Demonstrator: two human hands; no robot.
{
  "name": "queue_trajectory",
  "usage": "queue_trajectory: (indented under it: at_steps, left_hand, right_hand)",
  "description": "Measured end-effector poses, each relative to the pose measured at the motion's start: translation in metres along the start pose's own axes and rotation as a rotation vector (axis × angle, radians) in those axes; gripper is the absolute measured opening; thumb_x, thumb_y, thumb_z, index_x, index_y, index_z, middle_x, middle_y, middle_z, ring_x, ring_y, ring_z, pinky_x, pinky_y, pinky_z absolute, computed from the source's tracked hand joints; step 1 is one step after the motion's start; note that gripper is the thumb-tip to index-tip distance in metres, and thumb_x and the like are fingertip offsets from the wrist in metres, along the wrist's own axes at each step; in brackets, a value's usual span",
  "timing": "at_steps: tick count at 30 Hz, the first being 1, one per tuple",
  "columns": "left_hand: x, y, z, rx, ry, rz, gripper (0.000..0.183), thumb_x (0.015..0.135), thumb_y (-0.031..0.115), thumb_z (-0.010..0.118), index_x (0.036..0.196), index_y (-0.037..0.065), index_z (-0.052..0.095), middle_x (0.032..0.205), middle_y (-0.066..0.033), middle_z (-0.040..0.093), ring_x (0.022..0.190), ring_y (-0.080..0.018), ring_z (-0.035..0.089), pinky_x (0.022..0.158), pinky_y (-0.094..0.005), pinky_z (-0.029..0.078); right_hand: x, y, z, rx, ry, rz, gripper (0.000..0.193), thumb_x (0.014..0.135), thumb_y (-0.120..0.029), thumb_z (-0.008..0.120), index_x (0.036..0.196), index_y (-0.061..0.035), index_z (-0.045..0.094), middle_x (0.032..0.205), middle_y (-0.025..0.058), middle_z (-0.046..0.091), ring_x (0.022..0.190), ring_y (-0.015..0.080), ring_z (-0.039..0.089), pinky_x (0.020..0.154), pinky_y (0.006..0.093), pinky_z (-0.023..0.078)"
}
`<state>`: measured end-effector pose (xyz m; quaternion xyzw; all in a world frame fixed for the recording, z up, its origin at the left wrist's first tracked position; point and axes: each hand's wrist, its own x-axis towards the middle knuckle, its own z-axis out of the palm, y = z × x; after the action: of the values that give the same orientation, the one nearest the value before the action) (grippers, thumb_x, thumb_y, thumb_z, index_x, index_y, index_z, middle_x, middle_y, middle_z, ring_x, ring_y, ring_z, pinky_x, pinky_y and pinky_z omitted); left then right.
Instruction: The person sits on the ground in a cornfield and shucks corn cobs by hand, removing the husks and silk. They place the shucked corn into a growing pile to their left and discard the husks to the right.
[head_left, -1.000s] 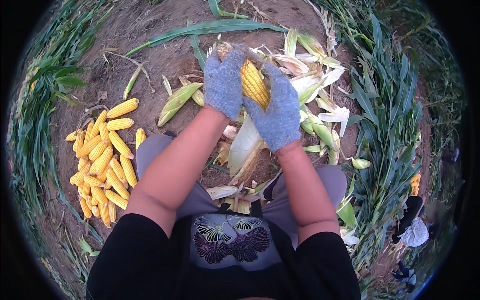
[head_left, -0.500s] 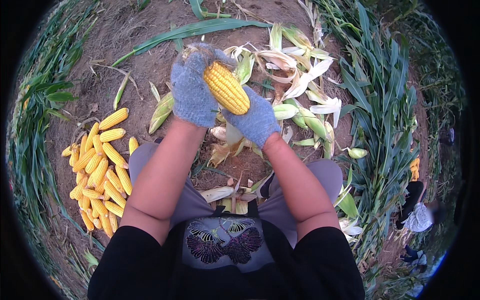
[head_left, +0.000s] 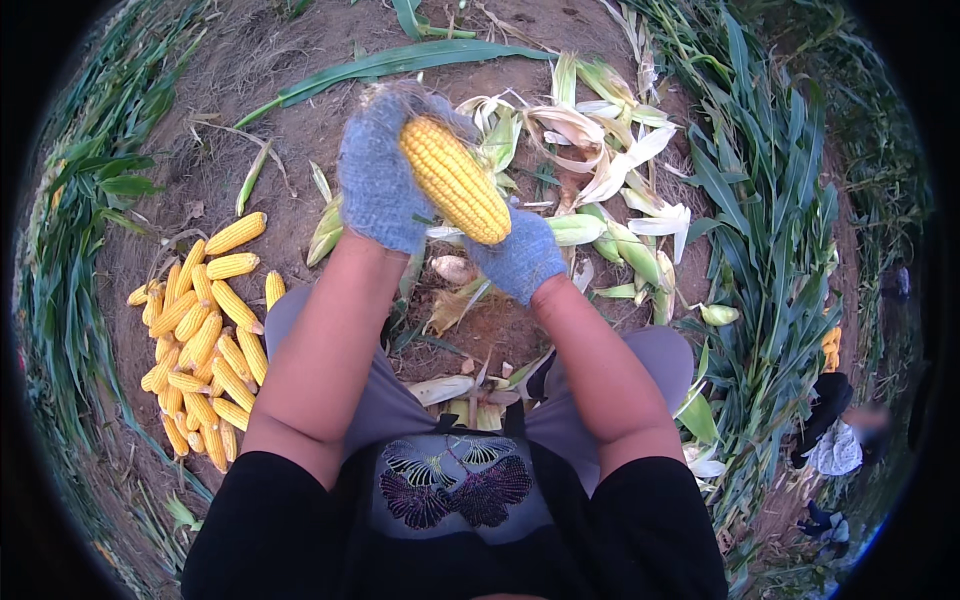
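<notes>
A bare yellow ear of corn (head_left: 455, 180) slants between my two hands, its kernels facing up. My left hand (head_left: 383, 180), in a grey-blue knitted glove, is closed around its upper end, where brown silk sticks out over the fingers. My right hand (head_left: 517, 255), gloved alike, is closed at the lower end, with most of its fingers hidden beneath the cob. Pale husk shows between the hands under the ear. On the soil to my left lies a heap of husked corn ears (head_left: 205, 345).
Peeled husks (head_left: 620, 160) and green unhusked ears (head_left: 630, 245) are strewn ahead and to the right. Cut corn stalks (head_left: 750, 220) border the right side, more stalks (head_left: 70, 260) the left. A long green leaf (head_left: 400, 62) lies ahead. A person (head_left: 838, 435) is at the far right.
The ear has come slightly lower and more of it shows above my right hand. My right hand has shifted a little down and right; the left still grips the upper end.
</notes>
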<state>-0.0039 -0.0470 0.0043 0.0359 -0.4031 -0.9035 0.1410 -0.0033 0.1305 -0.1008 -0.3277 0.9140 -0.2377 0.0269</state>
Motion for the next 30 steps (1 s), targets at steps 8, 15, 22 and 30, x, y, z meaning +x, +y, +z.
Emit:
queue_trajectory:
  at_steps: [8, 15, 22, 30]
  left_hand:
    - [0.026, 0.028, -0.045, -0.295, 0.143, -0.032, 0.051, 0.097, 0.058, 0.046, 0.1, 0.008, 0.059, 0.085, -0.0138, 0.066, 0.078, -0.0322, 0.067, 0.073, -0.0451, 0.058]
    - [0.011, 0.006, -0.02, -0.234, 0.198, -0.007, 0.048, 0.101, 0.052, 0.043, 0.102, 0.006, 0.056, 0.092, -0.0164, 0.065, 0.083, -0.031, 0.066, 0.076, -0.0461, 0.058]
    - [0.012, -0.009, -0.001, -0.122, 0.213, -0.125, 0.035, 0.106, 0.03, 0.039, 0.117, 0.004, 0.059, 0.109, -0.0113, 0.065, 0.098, -0.0244, 0.064, 0.091, -0.0379, 0.053]
    - [0.01, -0.02, -0.002, 0.305, -0.068, 0.026, 0.044, 0.099, 0.035, 0.059, 0.125, -0.001, 0.055, 0.112, -0.0125, 0.065, 0.097, -0.0208, 0.066, 0.085, -0.0337, 0.054]
  right_hand:
    - [0.021, 0.018, -0.086, -0.282, 0.798, -0.045, 0.068, 0.069, -0.033, 0.083, 0.131, -0.0176, 0.059, 0.13, 0.0082, 0.057, 0.122, 0.0286, 0.051, 0.105, 0.049, 0.033]
    - [0.015, 0.001, -0.083, 0.854, 0.509, 0.173, 0.062, 0.087, -0.023, 0.075, 0.138, 0.0003, 0.048, 0.127, 0.0199, 0.059, 0.117, 0.0293, 0.059, 0.101, 0.0379, 0.046]
    - [0.002, -0.041, -0.05, 1.166, 0.128, 0.221, 0.055, 0.093, -0.035, 0.065, 0.132, 0.0, 0.05, 0.109, 0.0128, 0.064, 0.092, 0.0171, 0.063, 0.078, 0.0295, 0.051]
    - [-0.004, -0.034, -0.059, 1.73, 0.013, 0.32, 0.053, 0.096, -0.041, 0.058, 0.13, -0.0017, 0.051, 0.102, 0.0123, 0.065, 0.082, 0.0196, 0.064, 0.07, 0.0299, 0.052]
